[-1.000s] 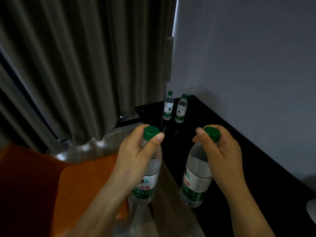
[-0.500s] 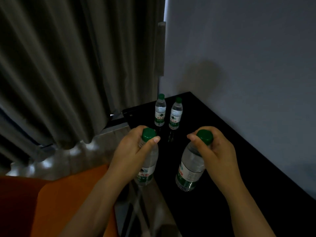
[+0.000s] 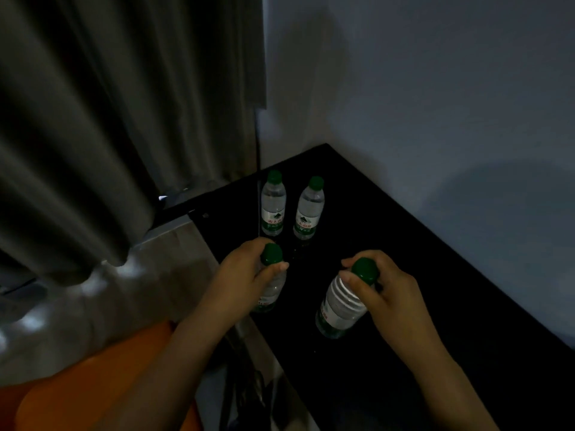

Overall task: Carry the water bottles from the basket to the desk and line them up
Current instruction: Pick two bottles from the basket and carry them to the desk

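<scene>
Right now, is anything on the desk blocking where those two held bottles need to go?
Nothing visible does. Only bare desk lies between the left-hand bottle, the right-hand bottle and the standing bottles.

The bottle [image 3: 339, 309] in my right hand [image 3: 385, 293] is clear ribbed plastic, with a smooth green cap [image 3: 364, 269]. Beneath my hands the desk [image 3: 435, 306] is glossy black. Left of them hangs a matt cloth curtain [image 3: 109, 119]; the orange seat [image 3: 93, 384] is perhaps plastic.
</scene>
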A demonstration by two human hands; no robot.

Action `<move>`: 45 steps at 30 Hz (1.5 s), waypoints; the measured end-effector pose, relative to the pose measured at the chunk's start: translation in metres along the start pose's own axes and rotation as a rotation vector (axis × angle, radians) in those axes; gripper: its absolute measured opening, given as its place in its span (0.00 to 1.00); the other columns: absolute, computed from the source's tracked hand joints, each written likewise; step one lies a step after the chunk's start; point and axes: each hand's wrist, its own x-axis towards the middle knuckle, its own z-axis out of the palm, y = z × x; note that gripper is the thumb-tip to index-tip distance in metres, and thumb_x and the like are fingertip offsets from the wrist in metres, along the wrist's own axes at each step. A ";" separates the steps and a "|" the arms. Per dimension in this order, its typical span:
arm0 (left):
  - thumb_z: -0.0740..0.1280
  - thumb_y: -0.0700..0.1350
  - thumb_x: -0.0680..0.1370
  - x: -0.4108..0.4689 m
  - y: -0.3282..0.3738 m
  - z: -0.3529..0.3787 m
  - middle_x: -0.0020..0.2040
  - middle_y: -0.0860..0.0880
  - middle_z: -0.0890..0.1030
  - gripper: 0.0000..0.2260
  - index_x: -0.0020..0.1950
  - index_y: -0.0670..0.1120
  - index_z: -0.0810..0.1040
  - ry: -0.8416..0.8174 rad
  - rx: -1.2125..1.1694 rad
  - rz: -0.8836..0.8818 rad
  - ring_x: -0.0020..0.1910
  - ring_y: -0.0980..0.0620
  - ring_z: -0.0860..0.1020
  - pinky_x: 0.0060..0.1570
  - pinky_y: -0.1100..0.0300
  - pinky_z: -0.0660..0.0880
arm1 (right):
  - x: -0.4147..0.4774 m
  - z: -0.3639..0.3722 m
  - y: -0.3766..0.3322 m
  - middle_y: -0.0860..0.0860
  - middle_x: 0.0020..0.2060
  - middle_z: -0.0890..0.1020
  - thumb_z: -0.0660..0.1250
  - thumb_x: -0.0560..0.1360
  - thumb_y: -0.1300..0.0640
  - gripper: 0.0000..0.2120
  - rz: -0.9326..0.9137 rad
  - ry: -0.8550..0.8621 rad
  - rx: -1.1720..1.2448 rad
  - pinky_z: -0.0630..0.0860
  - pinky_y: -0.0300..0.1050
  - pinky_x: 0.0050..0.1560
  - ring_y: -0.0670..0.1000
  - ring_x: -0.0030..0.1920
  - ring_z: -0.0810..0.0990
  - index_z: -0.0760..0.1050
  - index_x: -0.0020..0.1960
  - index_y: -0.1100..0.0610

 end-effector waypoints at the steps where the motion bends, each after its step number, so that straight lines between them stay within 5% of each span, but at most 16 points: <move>1: 0.67 0.45 0.77 0.010 -0.007 0.000 0.46 0.45 0.79 0.09 0.54 0.40 0.77 -0.017 0.001 -0.002 0.45 0.50 0.77 0.44 0.63 0.70 | 0.006 0.003 0.002 0.43 0.44 0.82 0.66 0.70 0.40 0.13 0.020 -0.002 -0.001 0.78 0.35 0.43 0.41 0.45 0.81 0.76 0.50 0.47; 5: 0.68 0.43 0.77 0.044 -0.031 0.002 0.48 0.45 0.80 0.10 0.55 0.40 0.77 -0.051 0.006 0.012 0.46 0.51 0.77 0.43 0.71 0.68 | 0.028 0.016 0.011 0.39 0.46 0.81 0.64 0.69 0.39 0.16 0.078 -0.014 -0.013 0.76 0.32 0.43 0.38 0.46 0.80 0.75 0.53 0.47; 13: 0.68 0.43 0.77 0.088 -0.065 0.013 0.49 0.46 0.80 0.10 0.57 0.42 0.77 -0.009 0.005 0.003 0.47 0.51 0.78 0.44 0.66 0.70 | 0.062 0.025 0.031 0.40 0.44 0.81 0.70 0.73 0.51 0.08 0.147 -0.055 -0.017 0.76 0.30 0.41 0.37 0.46 0.80 0.75 0.51 0.47; 17: 0.69 0.43 0.76 0.101 -0.072 0.021 0.49 0.46 0.80 0.11 0.57 0.42 0.77 0.012 0.007 -0.019 0.47 0.51 0.78 0.46 0.62 0.71 | 0.069 0.026 0.034 0.42 0.43 0.80 0.66 0.70 0.44 0.15 0.121 -0.095 -0.026 0.76 0.33 0.40 0.41 0.44 0.80 0.74 0.53 0.49; 26: 0.68 0.43 0.76 0.118 -0.084 0.022 0.47 0.45 0.79 0.09 0.55 0.42 0.76 0.045 -0.006 -0.020 0.44 0.51 0.77 0.41 0.72 0.68 | 0.087 0.031 0.046 0.45 0.41 0.79 0.69 0.74 0.53 0.08 0.077 -0.150 -0.080 0.79 0.40 0.41 0.42 0.43 0.80 0.73 0.52 0.49; 32: 0.68 0.41 0.77 0.114 -0.081 0.018 0.45 0.43 0.79 0.08 0.54 0.40 0.76 0.018 -0.043 -0.008 0.43 0.49 0.77 0.43 0.59 0.72 | 0.115 0.042 0.058 0.48 0.39 0.79 0.68 0.75 0.50 0.09 0.097 -0.158 -0.144 0.78 0.46 0.42 0.43 0.40 0.79 0.73 0.53 0.51; 45: 0.67 0.41 0.77 0.116 -0.084 0.017 0.49 0.42 0.79 0.09 0.55 0.40 0.75 0.005 -0.052 -0.031 0.48 0.47 0.78 0.46 0.61 0.71 | 0.163 0.064 0.077 0.49 0.41 0.80 0.69 0.75 0.51 0.10 0.048 -0.127 -0.137 0.75 0.36 0.41 0.42 0.42 0.79 0.73 0.53 0.52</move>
